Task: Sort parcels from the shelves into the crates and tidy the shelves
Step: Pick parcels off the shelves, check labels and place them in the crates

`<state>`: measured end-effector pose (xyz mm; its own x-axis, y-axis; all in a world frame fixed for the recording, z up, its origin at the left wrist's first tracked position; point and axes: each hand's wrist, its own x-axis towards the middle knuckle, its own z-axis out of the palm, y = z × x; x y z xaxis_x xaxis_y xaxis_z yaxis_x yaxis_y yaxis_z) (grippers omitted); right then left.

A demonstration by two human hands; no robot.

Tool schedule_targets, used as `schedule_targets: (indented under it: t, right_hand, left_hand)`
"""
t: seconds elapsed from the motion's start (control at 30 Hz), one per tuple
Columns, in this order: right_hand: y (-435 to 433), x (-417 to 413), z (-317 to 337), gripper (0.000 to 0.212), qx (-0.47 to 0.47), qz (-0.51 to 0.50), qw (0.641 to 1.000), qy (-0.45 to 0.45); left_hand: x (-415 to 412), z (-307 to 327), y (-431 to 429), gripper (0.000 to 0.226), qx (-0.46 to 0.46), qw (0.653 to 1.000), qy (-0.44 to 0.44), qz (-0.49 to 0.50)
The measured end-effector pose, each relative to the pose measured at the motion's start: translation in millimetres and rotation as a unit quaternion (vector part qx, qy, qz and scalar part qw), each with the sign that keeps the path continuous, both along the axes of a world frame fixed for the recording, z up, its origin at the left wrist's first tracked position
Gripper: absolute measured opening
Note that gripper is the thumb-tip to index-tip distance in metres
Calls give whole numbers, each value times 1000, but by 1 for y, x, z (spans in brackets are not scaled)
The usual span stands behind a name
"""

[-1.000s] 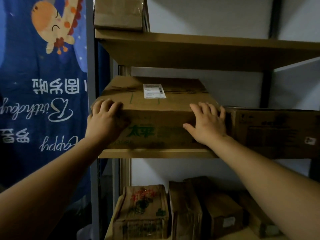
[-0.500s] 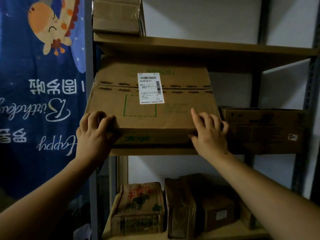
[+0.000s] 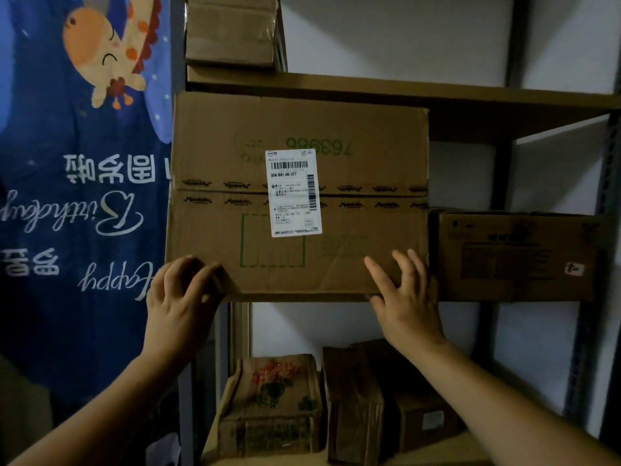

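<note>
cardboard parcel (image 3: 353, 146) stands on its long edge at the left end of the middle shelf (image 3: 302, 298), white label (image 3: 294, 193) facing out, just beside a darker box (image 3: 517, 257) on its right. left hand (image 3: 178, 307) grips the lower left corner, fingers curled over it. right hand (image 3: 406, 304) presses the lower right face with straight, spread fingers; its thumb seems to sit under the bottom edge, though the light is dim.
</note>
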<state>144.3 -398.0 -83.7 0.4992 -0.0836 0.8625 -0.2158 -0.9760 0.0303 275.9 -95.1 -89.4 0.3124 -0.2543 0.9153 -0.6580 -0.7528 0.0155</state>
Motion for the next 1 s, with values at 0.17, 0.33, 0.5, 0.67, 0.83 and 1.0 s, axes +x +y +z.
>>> schedule_targets:
  t: [0.17,0.33,0.5,0.67,0.83,1.0]
  right_hand:
    - [-1,1,-2,77,-2,10,1000,-7]
    - [-2,1,-1,76,-1,16,1000,-13]
    - [-5,5,17,58,-15,2,999,-31]
    - [-8,16,57,51,-2,-35,999,14]
    - [-6,32,87,47,51,-40,995,74]
    - [-8,55,107,57,70,-68,987,124]
  left_hand:
    - [0,-3,1,81,0,1000,10,2]
    - [3,-2,2,79,7,1000,6,9]
    - [7,18,1,87,21,1000,-6,12]
    - [15,54,-7,89,30,999,18,19]
    - [30,80,-21,84,67,996,22,47]
    - [50,97,-41,68,58,996,33,57]
